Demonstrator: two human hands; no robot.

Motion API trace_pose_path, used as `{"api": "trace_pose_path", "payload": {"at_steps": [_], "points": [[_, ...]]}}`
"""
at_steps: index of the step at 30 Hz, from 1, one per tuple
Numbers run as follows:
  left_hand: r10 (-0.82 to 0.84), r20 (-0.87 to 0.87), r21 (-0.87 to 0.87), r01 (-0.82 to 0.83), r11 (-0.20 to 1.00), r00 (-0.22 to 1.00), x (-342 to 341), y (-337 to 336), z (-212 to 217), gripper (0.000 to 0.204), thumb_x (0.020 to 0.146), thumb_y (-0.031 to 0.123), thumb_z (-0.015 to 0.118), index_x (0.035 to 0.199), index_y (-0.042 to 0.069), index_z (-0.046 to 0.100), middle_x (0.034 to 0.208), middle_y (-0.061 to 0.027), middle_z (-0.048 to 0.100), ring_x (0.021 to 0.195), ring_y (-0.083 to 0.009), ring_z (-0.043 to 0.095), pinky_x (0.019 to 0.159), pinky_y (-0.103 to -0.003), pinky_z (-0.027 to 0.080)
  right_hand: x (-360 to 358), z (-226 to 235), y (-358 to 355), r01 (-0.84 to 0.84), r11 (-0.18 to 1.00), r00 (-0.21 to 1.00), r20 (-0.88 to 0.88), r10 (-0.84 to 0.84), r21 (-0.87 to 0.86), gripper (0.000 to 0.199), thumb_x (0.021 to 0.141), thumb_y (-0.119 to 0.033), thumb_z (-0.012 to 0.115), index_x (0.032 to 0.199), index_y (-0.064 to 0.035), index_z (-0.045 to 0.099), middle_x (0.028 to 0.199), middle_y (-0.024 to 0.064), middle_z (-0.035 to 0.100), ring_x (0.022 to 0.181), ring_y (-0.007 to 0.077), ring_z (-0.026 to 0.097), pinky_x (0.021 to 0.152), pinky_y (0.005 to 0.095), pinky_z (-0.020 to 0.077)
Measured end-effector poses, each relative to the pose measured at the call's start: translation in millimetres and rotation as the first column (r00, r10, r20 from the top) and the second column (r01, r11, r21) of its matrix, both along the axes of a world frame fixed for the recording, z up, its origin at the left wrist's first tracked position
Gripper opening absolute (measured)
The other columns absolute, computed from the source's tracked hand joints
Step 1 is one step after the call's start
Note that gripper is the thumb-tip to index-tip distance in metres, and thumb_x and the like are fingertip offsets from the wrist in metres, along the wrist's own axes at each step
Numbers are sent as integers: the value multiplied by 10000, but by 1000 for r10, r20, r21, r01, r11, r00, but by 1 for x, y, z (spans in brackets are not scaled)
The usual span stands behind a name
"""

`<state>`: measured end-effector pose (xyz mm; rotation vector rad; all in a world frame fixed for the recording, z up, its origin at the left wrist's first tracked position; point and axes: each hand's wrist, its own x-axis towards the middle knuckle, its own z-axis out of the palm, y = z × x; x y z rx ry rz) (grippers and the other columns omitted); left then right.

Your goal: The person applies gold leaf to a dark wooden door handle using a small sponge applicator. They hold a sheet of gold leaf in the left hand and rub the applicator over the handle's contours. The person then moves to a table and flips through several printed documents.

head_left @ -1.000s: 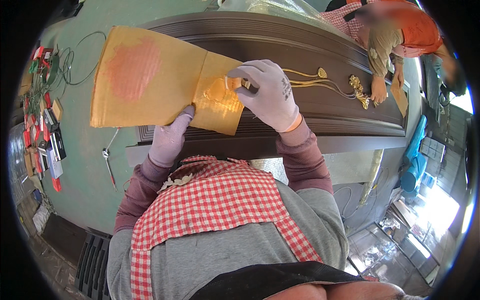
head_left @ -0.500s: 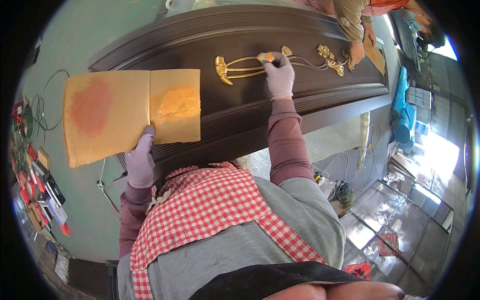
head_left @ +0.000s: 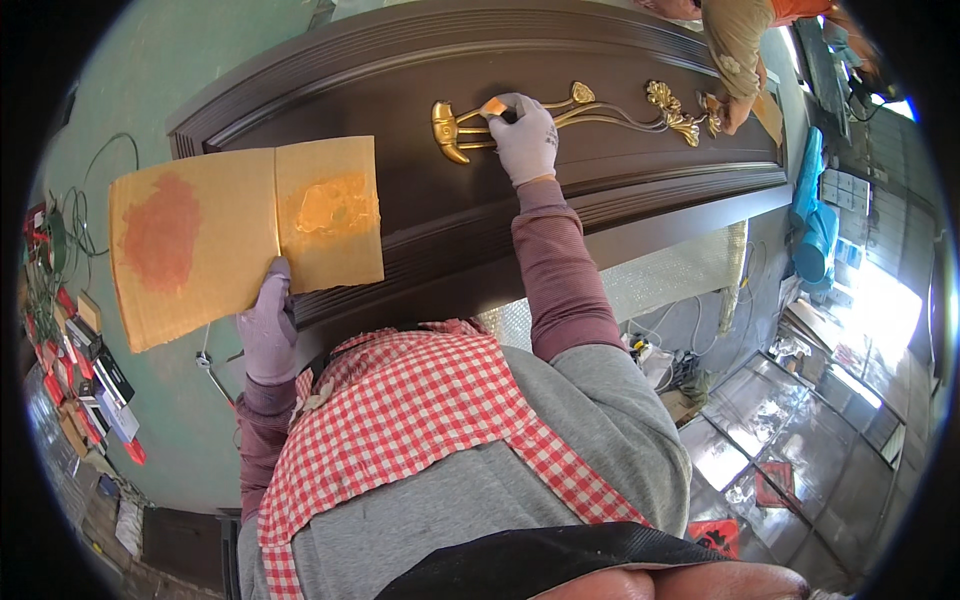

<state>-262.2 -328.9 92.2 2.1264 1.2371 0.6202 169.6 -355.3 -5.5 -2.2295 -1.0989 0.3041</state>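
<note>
My left hand (head_left: 268, 328), in a pale glove, grips the lower edge of a creased cardboard sheet (head_left: 232, 265). The sheet bears a dull red smear (head_left: 160, 235) and a thick gold-orange paint patch (head_left: 335, 208). Above a dark brown moulded panel (head_left: 400, 95), my gloved right hand (head_left: 530, 148) pinches a small orange-stained pad (head_left: 493, 106), its kind partly hidden by the fingers. The pad is at the thin stems of a raised gold ornament (head_left: 443, 132), near its curved left end; my hand covers part of the stems.
At the panel's far right a co-worker's hand (head_left: 738, 112) is at the gold flowers (head_left: 672, 112), beside another cardboard piece (head_left: 768, 118). Cables and boxes (head_left: 105, 370) lie left on the green floor. Blue rolls (head_left: 818, 240) stand right. Bubble wrap (head_left: 670, 270) hangs below the panel.
My right hand has moved left along the gold stems with the pad. The cardboard in my left hand has shifted slightly left. At the far right, the co-worker's hands have shifted.
</note>
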Motion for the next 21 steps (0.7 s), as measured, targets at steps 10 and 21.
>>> {"api": "trace_pose_path", "payload": {"at_steps": [10, 21], "points": [[115, 120, -198, -89, 976, 986, 2, -3, 0, 157, 1025, 27, 548, 998, -28, 692, 784, -42, 534, 688, -162, 505, 616, -327, 398, -11, -4, 3, -47, 999, 995, 93, 45, 14, 216, 847, -151, 830, 1048, -80, 798, 1011, 131, 784, 983, 351, 733, 878, 451, 582], [181, 183, -220, -139, 965, 966, 11, -4, 5, 186, 1025, 107, 591, 1003, -33, 710, 807, -7, 548, 705, -118, 486, 631, -308, 390, -23, -1, 6, -94, 996, 977, 192, 94, -4, 164, 854, -170, 813, 1004, -108, 795, 1018, 127, 781, 1012, 371, 720, 909, 480, 569]]}}
